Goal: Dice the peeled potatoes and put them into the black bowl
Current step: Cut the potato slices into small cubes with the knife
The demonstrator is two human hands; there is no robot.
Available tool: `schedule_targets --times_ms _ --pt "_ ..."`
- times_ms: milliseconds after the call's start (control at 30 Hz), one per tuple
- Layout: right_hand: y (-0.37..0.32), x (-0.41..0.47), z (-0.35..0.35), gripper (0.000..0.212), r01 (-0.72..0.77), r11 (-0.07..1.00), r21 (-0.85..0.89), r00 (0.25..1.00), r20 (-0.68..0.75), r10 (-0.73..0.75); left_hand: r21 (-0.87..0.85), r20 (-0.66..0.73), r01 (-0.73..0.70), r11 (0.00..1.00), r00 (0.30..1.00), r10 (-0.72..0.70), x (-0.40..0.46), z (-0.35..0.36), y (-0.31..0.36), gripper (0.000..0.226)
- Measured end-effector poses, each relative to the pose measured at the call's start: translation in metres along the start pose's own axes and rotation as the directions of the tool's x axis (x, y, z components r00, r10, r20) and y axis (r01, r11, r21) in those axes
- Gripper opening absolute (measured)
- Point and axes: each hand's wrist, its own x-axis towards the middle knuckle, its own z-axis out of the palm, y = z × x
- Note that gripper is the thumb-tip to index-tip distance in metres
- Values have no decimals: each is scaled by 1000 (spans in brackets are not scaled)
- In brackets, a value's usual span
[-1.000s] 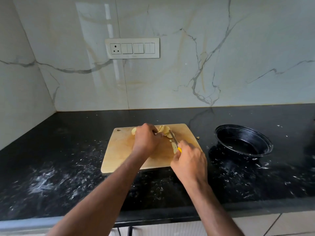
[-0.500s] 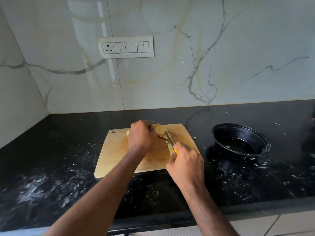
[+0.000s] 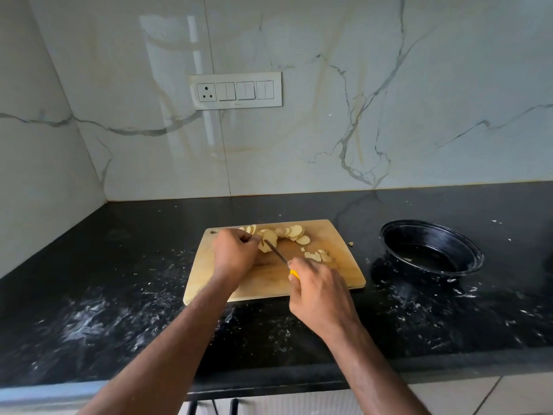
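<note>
A wooden cutting board (image 3: 338, 259) lies on the black counter. On its far part my left hand (image 3: 235, 253) holds a peeled potato piece (image 3: 269, 238) with curled fingers. My right hand (image 3: 320, 295) grips a yellow-handled knife (image 3: 276, 253), and the blade rests against that piece. Cut potato slices (image 3: 294, 232) lie fanned out along the board's far edge, and a few small pieces (image 3: 318, 256) sit just right of the blade. The black bowl (image 3: 431, 248) stands to the right of the board and looks almost empty.
The black counter (image 3: 119, 295) is smeared with white residue on both sides of the board. A marble backsplash with a switch panel (image 3: 236, 91) rises behind. A small potato scrap (image 3: 350, 243) lies on the counter between board and bowl.
The knife blade has shifted left onto the potato piece under my left hand. More slices now show along the board's far edge. The camera has turned a little.
</note>
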Motion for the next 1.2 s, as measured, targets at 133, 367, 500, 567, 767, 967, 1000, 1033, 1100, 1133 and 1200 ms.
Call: schedule_targets --times_ms 133,367,500,567,767,967,1000,1033,1100,1133,1200 --pt "0 2 1 17 -28 999 -46 999 14 29 -41 9 26 999 1000 -26 2 -1 -4 23" --pt "0 3 -3 24 -113 991 -68 993 9 114 -46 11 57 997 998 -56 4 -21 -8 24" --pt "0 3 -2 24 -115 992 -59 993 3 115 19 4 56 998 998 -56 4 -33 -11 21" --pt "0 3 -2 21 -115 992 -53 993 4 116 42 122 22 999 992 -27 1 -37 -11 18" --pt "0 -1 -4 16 -108 994 -21 994 -23 107 157 444 -192 969 890 105 -7 -26 -9 13" --pt "-2 -11 -6 15 -145 989 30 988 -44 147 282 461 -406 869 852 248 -21 -27 -10 25" --pt "-3 -13 -7 16 -169 985 45 984 -53 171 305 492 -437 846 833 253 -23 -27 -11 32" --pt "-4 -15 -8 16 -190 980 58 980 -57 193 326 503 -451 831 827 251 -24 -27 -11 38" --pt "-5 -19 -7 14 -205 976 79 977 -52 209 340 462 -432 835 850 252 -24 -27 -13 42" --pt "-6 -20 -7 14 -203 975 85 977 -41 207 334 433 -421 843 863 260 -25 -26 -13 43" --pt "-7 -21 -6 15 -194 977 83 980 -24 197 314 398 -411 856 876 274 -27 -25 -14 44"
